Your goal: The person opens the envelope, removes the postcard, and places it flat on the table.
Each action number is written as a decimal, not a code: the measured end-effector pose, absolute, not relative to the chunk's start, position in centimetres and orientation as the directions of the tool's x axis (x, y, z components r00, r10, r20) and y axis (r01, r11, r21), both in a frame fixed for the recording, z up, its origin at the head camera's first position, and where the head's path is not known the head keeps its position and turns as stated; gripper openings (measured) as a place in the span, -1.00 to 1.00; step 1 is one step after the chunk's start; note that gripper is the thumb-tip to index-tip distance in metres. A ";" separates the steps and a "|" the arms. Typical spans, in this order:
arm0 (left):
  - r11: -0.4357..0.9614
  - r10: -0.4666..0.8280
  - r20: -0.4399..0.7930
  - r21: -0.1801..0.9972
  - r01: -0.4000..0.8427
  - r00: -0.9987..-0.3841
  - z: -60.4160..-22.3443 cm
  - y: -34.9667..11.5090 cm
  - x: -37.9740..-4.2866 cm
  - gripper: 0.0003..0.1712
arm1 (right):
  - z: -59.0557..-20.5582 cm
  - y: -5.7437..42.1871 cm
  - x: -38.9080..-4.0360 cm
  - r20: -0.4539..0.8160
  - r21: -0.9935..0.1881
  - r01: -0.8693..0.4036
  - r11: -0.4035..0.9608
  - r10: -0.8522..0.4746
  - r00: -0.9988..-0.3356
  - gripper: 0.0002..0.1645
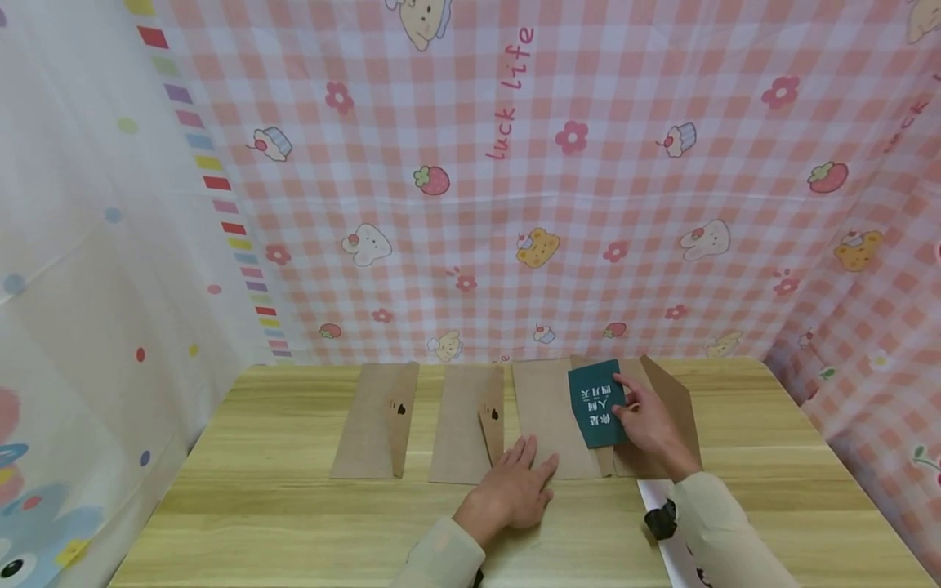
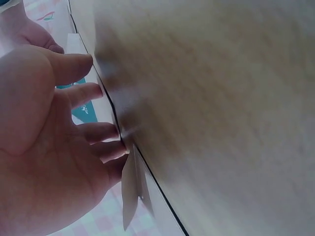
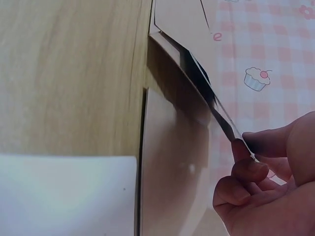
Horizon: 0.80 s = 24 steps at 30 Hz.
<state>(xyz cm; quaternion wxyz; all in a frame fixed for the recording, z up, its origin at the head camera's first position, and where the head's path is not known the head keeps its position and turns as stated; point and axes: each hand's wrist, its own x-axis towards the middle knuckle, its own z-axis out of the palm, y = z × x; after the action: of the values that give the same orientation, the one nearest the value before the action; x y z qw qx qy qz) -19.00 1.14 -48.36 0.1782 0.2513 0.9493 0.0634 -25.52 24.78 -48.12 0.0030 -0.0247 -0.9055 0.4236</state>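
My right hand (image 1: 650, 425) pinches the right edge of a dark green card (image 1: 594, 408) with white characters, between thumb and fingers. The card lies tilted across the raised flap side of a brown kraft envelope (image 1: 547, 416). In the right wrist view the card (image 3: 219, 105) appears nearly edge-on above the envelope's flap (image 3: 170, 51); whether its far end is inside the envelope, I cannot tell. My left hand (image 1: 515, 486) is spread flat, fingertips touching that envelope's lower left corner and the neighbouring envelope (image 1: 459, 433).
At the left lies another kraft envelope (image 1: 371, 425) with its flap folded over. Under my right forearm is an envelope (image 1: 672, 392) with an unfolded flap. A white sheet (image 1: 654, 492) sits near the right sleeve. A checked curtain (image 1: 470, 204) hangs behind the wooden table (image 1: 257, 506).
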 end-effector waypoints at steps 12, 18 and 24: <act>0.862 0.506 -0.300 0.213 0.460 -0.809 -48.3 1.0 -19.2 -0.41 | -48.0 25.2 -25.3 0.003 -0.756 0.017 0.654 0.029 -1.000 -0.33; 0.860 0.509 -0.300 0.214 0.463 -0.807 -48.3 1.0 -19.2 -0.41 | -47.9 25.3 -25.2 0.000 -0.754 0.016 0.656 0.024 -1.000 -0.32; 0.858 0.512 -0.300 0.213 0.467 -0.805 -48.3 0.9 -19.2 -0.41 | -48.1 25.6 -25.3 -0.017 -0.766 0.032 0.642 0.029 -0.999 -0.29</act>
<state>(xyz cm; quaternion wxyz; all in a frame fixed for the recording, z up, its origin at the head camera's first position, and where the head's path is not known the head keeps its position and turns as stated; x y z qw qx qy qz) -19.16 0.94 -48.26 0.1759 0.2584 0.9477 0.0645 -25.30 25.56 -48.13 -0.0014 -0.0168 -0.9060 0.4229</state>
